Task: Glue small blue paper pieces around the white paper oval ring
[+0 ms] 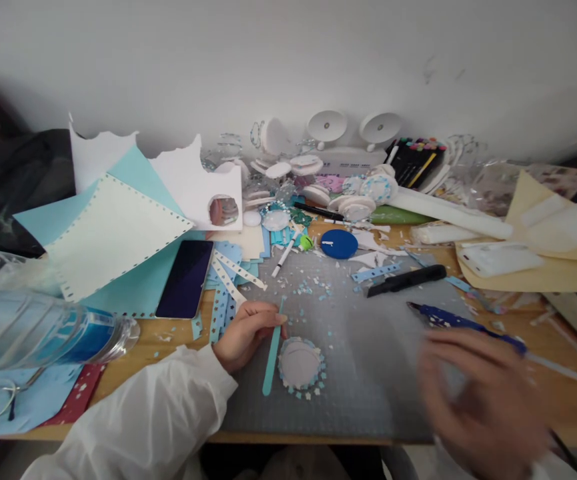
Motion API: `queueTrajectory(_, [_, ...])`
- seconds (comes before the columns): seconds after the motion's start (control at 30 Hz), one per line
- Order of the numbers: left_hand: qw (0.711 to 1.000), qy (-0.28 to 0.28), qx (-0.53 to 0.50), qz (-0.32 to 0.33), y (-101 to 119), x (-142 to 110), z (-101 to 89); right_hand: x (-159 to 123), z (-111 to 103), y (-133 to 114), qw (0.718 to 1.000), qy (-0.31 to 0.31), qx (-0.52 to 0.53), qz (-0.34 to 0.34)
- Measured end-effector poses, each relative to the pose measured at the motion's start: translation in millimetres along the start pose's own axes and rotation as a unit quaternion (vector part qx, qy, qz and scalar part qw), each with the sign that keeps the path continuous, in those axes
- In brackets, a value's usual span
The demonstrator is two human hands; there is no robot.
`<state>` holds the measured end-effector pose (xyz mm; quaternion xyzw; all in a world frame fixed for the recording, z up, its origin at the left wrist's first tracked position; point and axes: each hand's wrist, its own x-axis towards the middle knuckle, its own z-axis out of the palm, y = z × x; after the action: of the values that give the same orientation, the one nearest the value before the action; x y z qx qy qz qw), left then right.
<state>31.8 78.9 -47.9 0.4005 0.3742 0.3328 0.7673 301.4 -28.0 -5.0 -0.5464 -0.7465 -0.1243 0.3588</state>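
Between the thumb and fingers of my left hand [253,331] is a slim teal stick [271,363] with a rounded lower end and a thin upper tip. Close beside it, flat on the grey cutting mat [358,400], lies a round pale disc [300,364] edged with small blue and white star-shaped paper pieces. My right hand [478,400] is smeared by motion at the mat's right side, so its fingers cannot be read. Just beyond that hand rests a blue glue gun [468,321] with a clear glue stick [558,369] out of its back.
A black utility knife [407,280], a blue round lid [339,244] and a white pen [285,255] lie on the mat among paper scraps. Left are a phone [185,279], paper sheets [118,233] and a water bottle [43,331]. White discs [308,165] pile up behind.
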Motion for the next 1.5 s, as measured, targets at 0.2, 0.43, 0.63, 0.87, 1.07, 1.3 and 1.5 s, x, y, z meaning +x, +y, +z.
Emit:
queueTrajectory(0.2, [1.0,0.009,-0.021,0.014,1,1,1.9,55,69,-52,0.958,-0.07,0.059,-0.273])
queueTrajectory(0.43, [0.999,-0.005,-0.004,0.031,-3,1,0.9,68,94,-52,0.932,-0.023,0.111,-0.343])
queueTrajectory(0.63, [0.956,-0.039,0.256,0.135,-2,-4,-0.1,47,104,-21,0.947,-0.008,0.316,-0.061])
queueTrajectory(0.87, [0.824,-0.141,0.463,0.294,4,-2,-1.5,28,115,-9,0.793,-0.011,0.521,0.315])
queueTrajectory(1.07, [0.829,-0.188,0.46,0.256,10,3,-3.1,32,112,-16,0.744,-0.087,0.57,0.337])
queueTrajectory(1.3, [0.815,-0.195,0.491,0.24,8,4,-3.4,28,109,-17,0.726,-0.105,0.602,0.317])
queueTrajectory(1.5, [0.81,-0.204,0.494,0.24,7,4,-3.4,25,109,-18,0.722,-0.132,0.603,0.313])
